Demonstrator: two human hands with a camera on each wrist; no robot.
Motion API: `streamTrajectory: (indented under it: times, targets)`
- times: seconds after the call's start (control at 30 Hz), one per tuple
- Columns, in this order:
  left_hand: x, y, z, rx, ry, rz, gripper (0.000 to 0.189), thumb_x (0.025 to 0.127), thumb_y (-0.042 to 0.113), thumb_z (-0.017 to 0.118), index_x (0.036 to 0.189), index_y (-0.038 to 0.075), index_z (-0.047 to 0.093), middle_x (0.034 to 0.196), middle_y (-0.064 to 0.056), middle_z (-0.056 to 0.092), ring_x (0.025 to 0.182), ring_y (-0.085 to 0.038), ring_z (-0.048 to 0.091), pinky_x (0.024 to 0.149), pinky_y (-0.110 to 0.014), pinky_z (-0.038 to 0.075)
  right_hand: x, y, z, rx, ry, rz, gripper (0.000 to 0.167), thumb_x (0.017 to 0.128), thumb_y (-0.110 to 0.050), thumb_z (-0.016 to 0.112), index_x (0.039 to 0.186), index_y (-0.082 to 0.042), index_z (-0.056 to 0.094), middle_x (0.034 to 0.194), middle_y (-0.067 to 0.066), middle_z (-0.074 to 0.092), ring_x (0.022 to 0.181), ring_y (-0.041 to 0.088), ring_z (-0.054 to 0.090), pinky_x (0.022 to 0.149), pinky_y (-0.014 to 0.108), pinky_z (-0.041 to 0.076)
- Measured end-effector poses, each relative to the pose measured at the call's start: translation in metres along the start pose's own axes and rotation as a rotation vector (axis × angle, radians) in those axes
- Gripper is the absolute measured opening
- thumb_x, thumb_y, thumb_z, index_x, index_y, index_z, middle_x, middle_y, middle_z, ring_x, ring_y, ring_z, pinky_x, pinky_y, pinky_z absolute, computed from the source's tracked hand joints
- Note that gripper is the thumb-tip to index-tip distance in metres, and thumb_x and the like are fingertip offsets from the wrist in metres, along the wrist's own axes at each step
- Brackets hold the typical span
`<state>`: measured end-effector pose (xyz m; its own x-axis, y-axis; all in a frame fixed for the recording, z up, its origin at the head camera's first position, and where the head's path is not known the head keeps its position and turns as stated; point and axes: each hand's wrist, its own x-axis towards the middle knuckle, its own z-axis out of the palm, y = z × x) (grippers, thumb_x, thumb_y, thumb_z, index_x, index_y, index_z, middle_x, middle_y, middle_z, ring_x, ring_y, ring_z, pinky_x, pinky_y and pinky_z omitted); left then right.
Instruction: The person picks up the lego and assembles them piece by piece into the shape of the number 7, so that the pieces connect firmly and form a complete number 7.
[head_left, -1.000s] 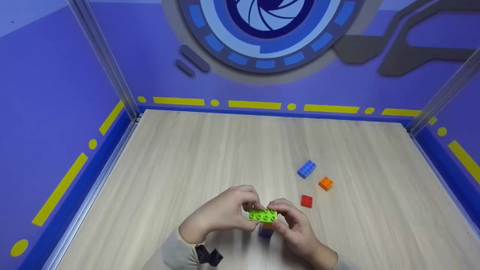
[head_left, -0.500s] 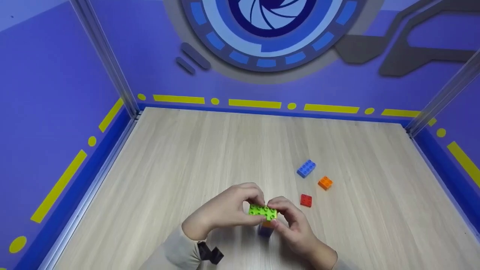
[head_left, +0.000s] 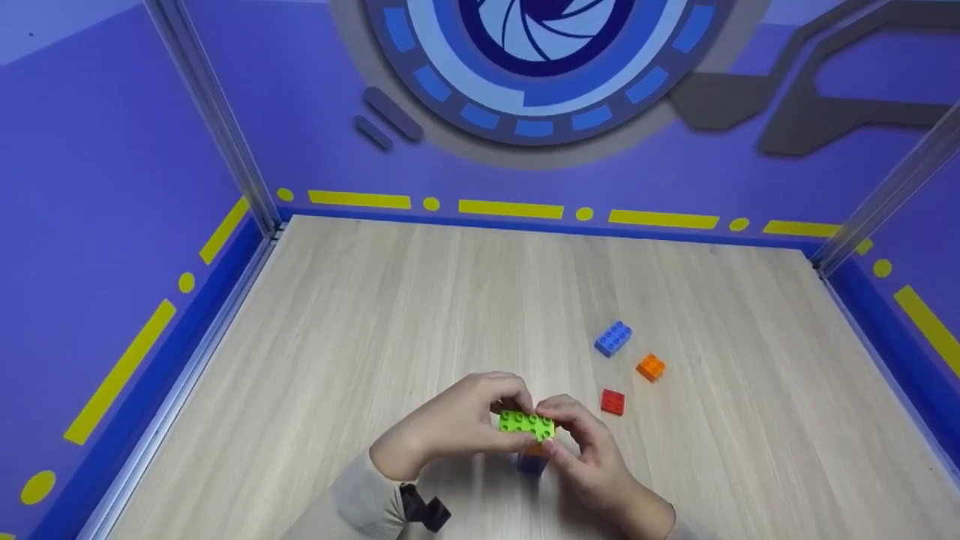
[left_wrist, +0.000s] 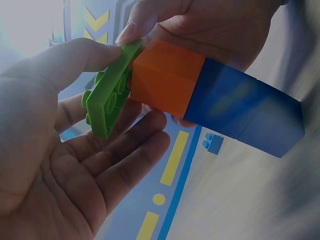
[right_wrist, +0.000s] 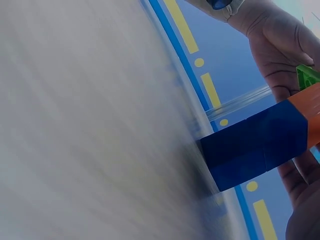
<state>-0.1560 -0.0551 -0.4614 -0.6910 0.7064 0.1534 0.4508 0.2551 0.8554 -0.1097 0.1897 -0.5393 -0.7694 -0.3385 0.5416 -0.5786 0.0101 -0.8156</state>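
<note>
A lime-green toy brick with two rows of studs lies across the top of a small brick stack. Under it comes an orange brick, then blue bricks at the bottom. My left hand pinches the green brick between thumb and fingers. My right hand holds the upper stack round the orange brick, its fingertips also touching the green brick's right end. In the left wrist view the green brick sits slanted against the orange one and overhangs it. The right wrist view shows the blue bricks reaching down to the table.
Beyond the right hand lie a loose blue brick, an orange brick and a red brick on the wooden table. Purple-blue panels border the table at the back and both sides.
My left thumb and fingers have slid a little to the right along the green brick, and the thumb covers more of its near edge. The right hand and loose bricks stay put.
</note>
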Motion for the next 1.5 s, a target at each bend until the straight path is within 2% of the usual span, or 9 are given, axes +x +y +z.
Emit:
streamTrajectory:
  times: [0.23,0.47,0.77,1.17,1.5]
  targets:
    - [0.001,0.001,0.002,-0.03,-0.003,-0.003,0.025,0.097,0.033,0.091,0.104,0.015,0.075,0.105,0.01,0.077,0.098,0.002,0.064,0.091,-0.02,0.055,-0.002,-0.004,0.001,-0.041,0.015,0.043,0.041,0.1,0.016,0.062,0.136,-0.002,0.067,0.13,0.003,0.074,0.119,0.01,0.072,0.103,0.028,0.063]
    - [0.001,0.004,0.004,0.014,0.001,-0.006,0.027,0.096,0.034,0.091,0.102,0.014,0.073,0.105,0.01,0.075,0.099,0.003,0.063,0.091,-0.019,0.054,-0.004,-0.003,-0.001,-0.03,0.011,0.073,0.042,0.1,0.017,0.061,0.137,-0.002,0.065,0.134,-0.005,0.074,0.116,0.008,0.073,0.094,0.029,0.066]
    - [0.002,0.007,0.01,0.193,0.023,0.052,0.032,0.088,0.019,0.096,0.104,0.013,0.069,0.104,0.006,0.073,0.094,0.003,0.057,0.086,-0.014,0.051,-0.002,-0.002,-0.001,-0.003,-0.008,0.007,0.044,0.098,0.021,0.059,0.139,0.003,0.063,0.134,0.0,0.073,0.114,0.007,0.071,0.093,0.027,0.065]
    - [0.003,0.006,0.01,0.235,0.053,0.116,0.029,0.085,0.014,0.095,0.104,0.01,0.073,0.101,-0.001,0.078,0.09,0.003,0.057,0.085,-0.012,0.05,-0.001,0.003,-0.002,0.011,-0.014,-0.025,0.044,0.094,0.023,0.059,0.135,0.005,0.063,0.133,-0.001,0.073,0.115,0.006,0.072,0.092,0.027,0.067]
    - [0.001,0.005,0.012,0.256,0.045,0.115,0.03,0.085,0.015,0.095,0.104,0.009,0.072,0.102,-0.001,0.073,0.092,0.002,0.054,0.083,-0.01,0.046,-0.002,0.004,-0.003,-0.002,-0.023,-0.004,0.04,0.096,0.02,0.057,0.131,0.002,0.063,0.131,0.0,0.073,0.111,0.007,0.073,0.089,0.028,0.068]
